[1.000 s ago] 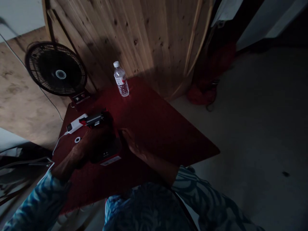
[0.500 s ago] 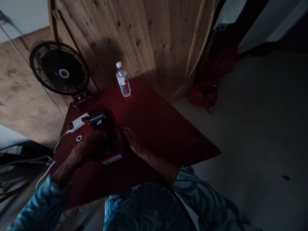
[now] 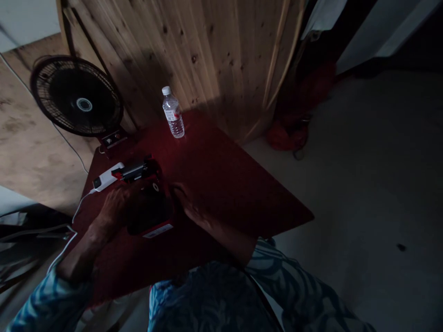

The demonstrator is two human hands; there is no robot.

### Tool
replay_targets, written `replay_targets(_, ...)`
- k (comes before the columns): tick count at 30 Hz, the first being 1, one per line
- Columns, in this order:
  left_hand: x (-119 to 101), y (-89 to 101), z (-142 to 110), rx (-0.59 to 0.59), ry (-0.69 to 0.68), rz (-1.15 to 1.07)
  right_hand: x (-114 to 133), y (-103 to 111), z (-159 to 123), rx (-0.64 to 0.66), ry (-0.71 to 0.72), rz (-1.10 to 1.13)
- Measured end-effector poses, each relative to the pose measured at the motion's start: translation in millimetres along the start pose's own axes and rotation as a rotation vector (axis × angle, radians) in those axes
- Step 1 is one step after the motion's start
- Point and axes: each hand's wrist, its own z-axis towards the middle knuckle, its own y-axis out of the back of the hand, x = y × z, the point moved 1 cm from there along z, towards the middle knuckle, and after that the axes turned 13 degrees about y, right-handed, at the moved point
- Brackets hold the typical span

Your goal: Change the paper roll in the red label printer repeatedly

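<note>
A dark flat box (image 3: 148, 214) with a white label along its near edge lies on the red table (image 3: 221, 184). My left hand (image 3: 116, 205) rests on the table at the box's left side, fingers bent down; the dim light hides what they touch. My right hand (image 3: 188, 205) lies flat against the box's right side with fingers stretched out. Just beyond the box sit a black and red device (image 3: 134, 171) and a white power strip (image 3: 105, 177) with its cable.
A clear water bottle (image 3: 173, 113) stands upright at the table's far edge. A black fan (image 3: 76, 97) stands at the far left corner, before a wooden board wall. Red fabric (image 3: 289, 133) lies on the grey floor to the right.
My left hand has slid left off the top of the dark box and now covers the spot where a small white ring lay. My right hand has stayed put.
</note>
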Motion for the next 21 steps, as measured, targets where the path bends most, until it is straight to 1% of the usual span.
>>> replay_targets(1, -1.3, 3.2, -2.1, -0.038, -0.012, 0.061, 0.2, -0.8, 0.8, -0.016, -0.005, 0.022)
replay_targets(2, -2.6, 5.8, -5.2, -0.07, -0.023, 0.066, 0.8, -2.1, 1.8, -0.042, -0.009, 0.049)
replay_targets(4, -5.5, 8.6, -12.6, -0.087, -0.036, -0.075, 4.6, -6.1, 4.4, -0.115, -0.011, 0.122)
replay_targets(6, -8.3, 7.8, -19.0, -0.048, -0.048, -0.264, 13.3, -10.8, 6.5, -0.149, -0.01, 0.239)
replay_targets(8, -10.5, 3.9, -22.2, 0.009, -0.08, -0.401, 27.1, -12.8, 7.0, -0.108, -0.006, 0.365)
replay_targets(10, -11.7, -1.3, -22.8, 0.028, -0.113, -0.469, 43.0, -10.2, 6.1, -0.011, -0.002, 0.418)
replay_targets(13, -13.0, -9.9, -22.8, -0.013, -0.128, -0.484, 61.4, -1.5, 3.4, 0.117, 0.026, 0.349)
replay_targets(15, -13.9, -14.3, -24.9, -0.022, -0.132, -0.474, 66.8, 1.8, 1.7, 0.138, 0.059, 0.273)
replay_targets(17, -12.3, -15.2, -29.0, 0.02, -0.142, -0.451, 67.8, 1.7, 0.7, 0.133, 0.073, 0.195)
replay_targets(19, -2.6, -9.6, -34.0, 0.049, -0.148, -0.425, 67.7, 3.0, 1.7, 0.105, 0.09, 0.139)
replay_targets(20, 6.9, -4.0, -36.6, 0.023, -0.143, -0.415, 67.5, 6.3, 3.4, 0.083, 0.102, 0.116)
replay_targets(21, 20.0, 3.0, -39.1, -0.035, -0.13, -0.408, 67.0, 12.4, 6.3, 0.049, 0.122, 0.089)
